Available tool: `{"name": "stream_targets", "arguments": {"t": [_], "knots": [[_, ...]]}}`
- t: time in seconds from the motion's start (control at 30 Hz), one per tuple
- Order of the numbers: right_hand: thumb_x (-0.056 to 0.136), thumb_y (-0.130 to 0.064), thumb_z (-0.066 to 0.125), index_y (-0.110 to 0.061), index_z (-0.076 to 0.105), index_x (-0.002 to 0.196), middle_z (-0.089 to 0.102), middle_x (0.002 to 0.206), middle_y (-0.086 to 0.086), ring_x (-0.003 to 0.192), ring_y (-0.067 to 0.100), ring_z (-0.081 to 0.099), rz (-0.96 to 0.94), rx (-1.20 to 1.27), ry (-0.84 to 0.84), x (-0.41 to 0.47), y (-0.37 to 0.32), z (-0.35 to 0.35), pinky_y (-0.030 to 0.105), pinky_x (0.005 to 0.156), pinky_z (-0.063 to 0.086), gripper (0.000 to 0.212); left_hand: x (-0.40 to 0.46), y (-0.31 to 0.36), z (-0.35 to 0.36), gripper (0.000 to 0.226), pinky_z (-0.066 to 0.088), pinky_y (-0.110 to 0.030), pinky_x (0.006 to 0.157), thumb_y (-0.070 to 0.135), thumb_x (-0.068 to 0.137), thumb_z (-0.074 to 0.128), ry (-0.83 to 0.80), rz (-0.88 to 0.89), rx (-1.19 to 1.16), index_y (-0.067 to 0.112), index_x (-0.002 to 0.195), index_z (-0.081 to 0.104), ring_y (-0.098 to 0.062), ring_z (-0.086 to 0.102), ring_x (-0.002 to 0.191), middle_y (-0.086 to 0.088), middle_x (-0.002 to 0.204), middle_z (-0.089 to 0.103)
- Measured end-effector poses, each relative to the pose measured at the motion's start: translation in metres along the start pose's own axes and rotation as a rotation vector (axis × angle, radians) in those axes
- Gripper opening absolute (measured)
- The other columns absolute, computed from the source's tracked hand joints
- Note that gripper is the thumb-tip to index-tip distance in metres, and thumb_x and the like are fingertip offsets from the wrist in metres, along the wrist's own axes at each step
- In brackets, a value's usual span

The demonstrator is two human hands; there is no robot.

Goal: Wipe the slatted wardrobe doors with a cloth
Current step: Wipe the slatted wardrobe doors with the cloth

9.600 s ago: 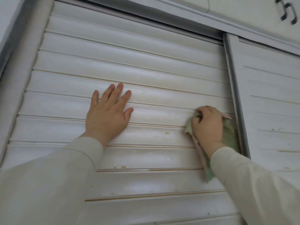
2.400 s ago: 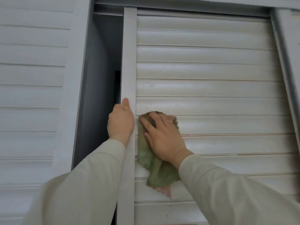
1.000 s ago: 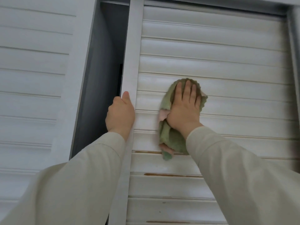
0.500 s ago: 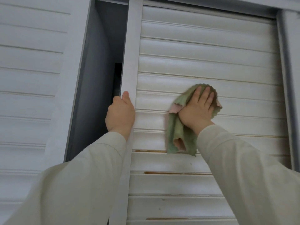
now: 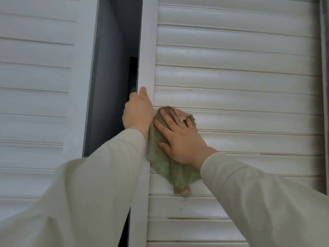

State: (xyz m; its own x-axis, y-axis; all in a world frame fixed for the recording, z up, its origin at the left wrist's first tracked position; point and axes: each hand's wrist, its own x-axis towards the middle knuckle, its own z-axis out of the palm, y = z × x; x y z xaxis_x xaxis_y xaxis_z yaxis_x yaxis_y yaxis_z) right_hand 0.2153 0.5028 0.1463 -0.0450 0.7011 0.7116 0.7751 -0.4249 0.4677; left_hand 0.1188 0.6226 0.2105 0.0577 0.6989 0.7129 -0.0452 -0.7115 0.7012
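- Two pale cream sleeves reach up from the bottom corners, the left sleeve (image 5: 92, 189) crossing the door's frame edge and the right sleeve (image 5: 258, 198) lying across the lower slats.
- The right hand (image 5: 179, 139) is spread flat, fingers splayed and pointing up and to the left, pressing a green cloth (image 5: 170, 168) against the slatted door (image 5: 240, 82).
- The cloth is a soft, crumpled rag with a wavy hem; a pinkish patch shows at its top by the fingertips and another at its bottom tip. Its long axis runs roughly up and down the door, leaning a little to the right at the bottom, and its lower end hangs free below the wrist.
- It sits at the door's left side, touching the upright frame strip (image 5: 147, 50).
- The left hand (image 5: 138, 113) is closed around that strip's edge, thumb on the front face, fingers hidden behind it.
- The slats run horizontally, off-white, with brownish lines in some lower grooves.
- Left of the strip is a dark gap (image 5: 114, 68), then a second slatted door (image 5: 35, 77).
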Motion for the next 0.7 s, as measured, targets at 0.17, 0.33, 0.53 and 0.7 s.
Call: {"name": "stream_targets", "arguments": {"t": [0.17,0.33,0.53,0.7], "knots": [[0.101,-0.053,0.026,-0.033,-0.002,0.157,-0.019,0.164,0.000,0.150,0.024,-0.019,0.187,0.072,0.004,0.028,-0.007,-0.015,0.053,0.119,-0.007,0.066,-0.002,0.001,0.001,0.060,0.037,-0.036,0.075,0.056,0.104,0.019,0.012,0.008,0.009,0.010,0.122,0.052,-0.026,0.050,0.087,-0.006,0.103,0.057],[0.102,-0.047,0.025,-0.026,-0.002,0.158,-0.018,0.164,0.002,0.150,0.023,-0.018,0.219,0.140,0.062,0.021,-0.028,-0.003,0.055,0.117,-0.002,0.065,0.001,-0.002,0.001,0.061,0.038,-0.037,0.078,0.057,0.103,0.019,0.005,0.009,0.015,0.010,0.123,0.052,-0.026,0.050,0.091,-0.011,0.117,0.061],[0.100,-0.056,0.022,-0.033,0.000,0.157,-0.014,0.165,-0.004,0.151,0.018,-0.011,0.192,0.073,0.045,-0.015,0.013,0.012,0.054,0.118,0.005,0.066,0.001,-0.001,0.003,0.061,0.039,-0.038,0.079,0.057,0.103,0.018,0.003,0.008,0.025,0.010,0.122,0.052,-0.028,0.051,0.091,-0.010,0.116,0.061],[0.092,-0.060,0.016,-0.032,-0.004,0.157,-0.016,0.164,0.000,0.150,0.023,-0.017,0.458,0.114,0.097,-0.033,0.038,0.011,0.055,0.119,-0.003,0.074,0.000,-0.001,0.005,0.060,0.042,-0.038,0.078,0.056,0.104,0.018,0.006,0.012,0.037,0.009,0.121,0.052,-0.031,0.056,0.094,-0.010,0.112,0.061]]}}
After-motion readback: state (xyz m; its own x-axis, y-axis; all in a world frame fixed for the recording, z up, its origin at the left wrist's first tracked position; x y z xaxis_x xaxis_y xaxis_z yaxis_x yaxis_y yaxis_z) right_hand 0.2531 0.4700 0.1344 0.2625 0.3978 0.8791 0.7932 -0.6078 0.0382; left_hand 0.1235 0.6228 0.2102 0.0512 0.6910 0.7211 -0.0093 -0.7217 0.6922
